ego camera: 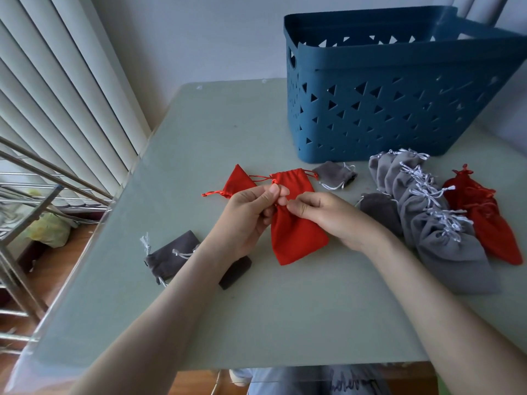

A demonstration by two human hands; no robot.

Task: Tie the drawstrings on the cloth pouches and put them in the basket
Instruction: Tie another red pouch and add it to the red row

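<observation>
While the left hand [251,215] and right hand [325,215] pinch its red satin drawstring [260,178] together, the flat red cloth pouch [296,238] lies lengthwise between them, mouth toward the blue perforated plastic basket [370,109] beyond the right hand.

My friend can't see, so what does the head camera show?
Left hand and right hand pinch the drawstring of a red pouch at a table. Grey pouches and red pouches lie to the right, near a blue basket.
</observation>
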